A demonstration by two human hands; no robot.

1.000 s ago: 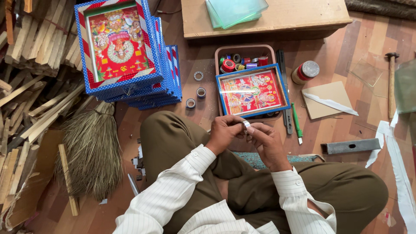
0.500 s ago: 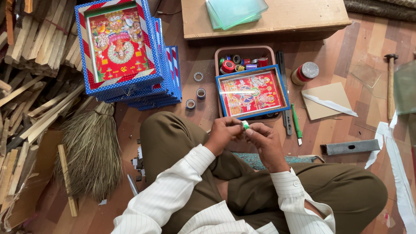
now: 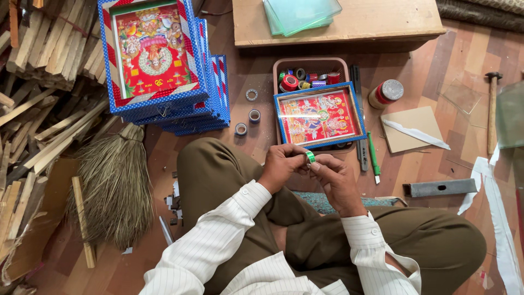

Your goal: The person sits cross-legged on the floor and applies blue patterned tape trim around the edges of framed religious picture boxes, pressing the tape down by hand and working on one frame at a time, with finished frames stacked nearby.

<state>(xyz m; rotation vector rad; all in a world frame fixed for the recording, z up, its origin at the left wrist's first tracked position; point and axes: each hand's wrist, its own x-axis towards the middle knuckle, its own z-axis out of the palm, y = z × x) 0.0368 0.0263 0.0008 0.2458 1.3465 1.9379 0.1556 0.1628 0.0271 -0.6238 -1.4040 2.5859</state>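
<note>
Both hands [image 3: 311, 164] had drawn together, now pinching a small green tape roll [image 3: 310, 157] above the framed picture [image 3: 319, 116].

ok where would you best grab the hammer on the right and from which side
Grip the hammer by its wooden handle, about midway, coming from above. It lies flat on the floor with its head at the far end and the handle running back toward the person, and the floor beside it looks open. A glass sheet lies to its left, so approaching from the right seems safer.
</note>
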